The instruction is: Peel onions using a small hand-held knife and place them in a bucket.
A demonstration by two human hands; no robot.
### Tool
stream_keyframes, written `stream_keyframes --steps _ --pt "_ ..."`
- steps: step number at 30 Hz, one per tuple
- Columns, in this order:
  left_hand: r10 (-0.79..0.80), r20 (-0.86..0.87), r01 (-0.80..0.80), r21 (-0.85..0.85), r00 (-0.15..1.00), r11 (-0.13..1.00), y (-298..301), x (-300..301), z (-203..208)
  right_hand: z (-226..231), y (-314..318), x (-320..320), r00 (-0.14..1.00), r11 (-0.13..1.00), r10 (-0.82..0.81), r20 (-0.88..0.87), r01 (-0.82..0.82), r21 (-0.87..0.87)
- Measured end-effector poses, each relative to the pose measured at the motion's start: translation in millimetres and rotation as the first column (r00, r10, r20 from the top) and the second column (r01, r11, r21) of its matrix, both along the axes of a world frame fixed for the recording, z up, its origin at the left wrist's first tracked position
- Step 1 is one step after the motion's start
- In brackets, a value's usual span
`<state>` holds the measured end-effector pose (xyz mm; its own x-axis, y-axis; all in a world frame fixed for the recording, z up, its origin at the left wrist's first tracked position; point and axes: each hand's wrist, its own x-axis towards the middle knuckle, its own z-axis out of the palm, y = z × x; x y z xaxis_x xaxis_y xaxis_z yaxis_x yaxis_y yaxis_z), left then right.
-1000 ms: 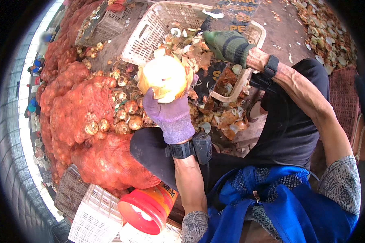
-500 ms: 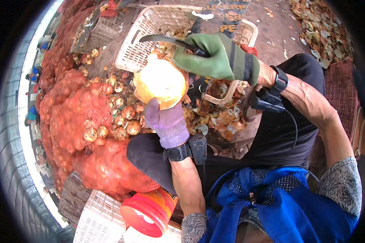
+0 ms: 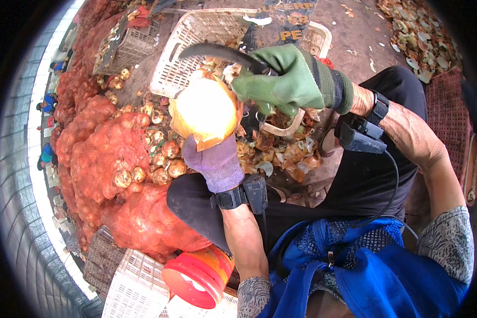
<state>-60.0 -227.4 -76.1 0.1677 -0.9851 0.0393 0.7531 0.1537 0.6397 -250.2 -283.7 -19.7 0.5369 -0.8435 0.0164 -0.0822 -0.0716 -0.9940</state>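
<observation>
My left hand (image 3: 213,161), in a purple glove, grips a large onion (image 3: 204,111) from below. The onion's top is glaringly bright, and torn brown skin hangs round its sides. In a green glove, my right hand (image 3: 283,79) is closed on the handle of a knife (image 3: 217,52). The dark curved blade points left, above the far side of the onion and apart from it. My right fingertips are close against the onion's right side; whether they pinch its skin I cannot tell. Onion skins (image 3: 286,151) lie in a heap under and beyond my hands.
A white plastic crate (image 3: 167,58) stands just beyond the onion. Red mesh sacks (image 3: 111,153) of onions fill the left, with loose onions (image 3: 169,149) beside them. A red bucket (image 3: 193,283) lies tipped near my left elbow. More peelings (image 3: 421,40) are piled at the far right.
My right hand and the knife have shifted slightly right and nearer me, the fingers loosening from the onion's edge. The onion has moved a little left, and a skin flap now hangs at its near side.
</observation>
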Motion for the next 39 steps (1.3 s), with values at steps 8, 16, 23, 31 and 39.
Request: stream_keyframes --steps 8,16,23,31,39 --pt "0.115 0.116 -0.118 0.022 0.987 0.993 2.9 4.8 -3.4 4.1 -0.9 -6.9 0.988 0.839 0.063 -0.139 -0.128 -0.529" --pt "0.117 0.021 -0.118 0.039 0.993 0.992 7.3 10.0 -5.0 -2.8 -1.3 -13.2 0.983 0.721 0.063 -0.175 -0.166 -0.673" --pt "0.133 0.004 -0.133 0.003 0.991 0.991 8.0 5.4 -4.5 20.1 15.1 -11.5 0.900 0.945 0.237 -0.364 -0.128 0.300" --pt "0.216 0.159 -0.217 -0.009 0.963 0.976 3.1 10.5 -13.8 -31.7 5.3 -10.0 0.770 0.776 0.580 0.266 -0.621 0.108" --pt "0.102 0.009 -0.101 -0.044 0.995 0.994 3.4 4.2 -6.5 -4.1 25.9 9.1 0.863 0.723 0.352 0.362 -0.496 0.481"
